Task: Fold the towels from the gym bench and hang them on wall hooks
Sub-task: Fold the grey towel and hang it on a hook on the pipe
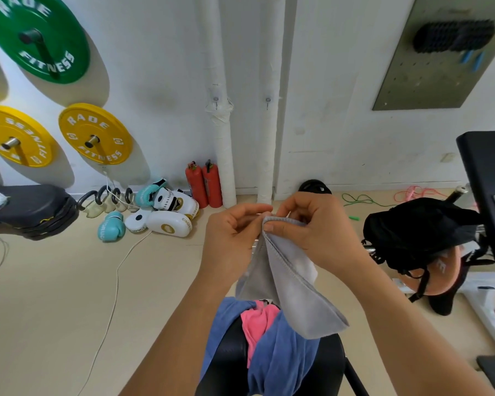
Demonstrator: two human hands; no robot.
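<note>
Both hands pinch the top edge of a grey towel (286,281): the left hand (229,238) and right hand (309,230) form one shared grip, fingertips almost touching. The towel hangs folded below the grip, over a blue towel (277,355) and a pink towel (257,318) heaped on the black bench (226,352). Above the grip, two wall hooks (216,101) sit bare on the white pipes.

Both forearms reach forward, left hand (232,235) and right hand (306,227) raised together, fingers curled and pinching
</note>
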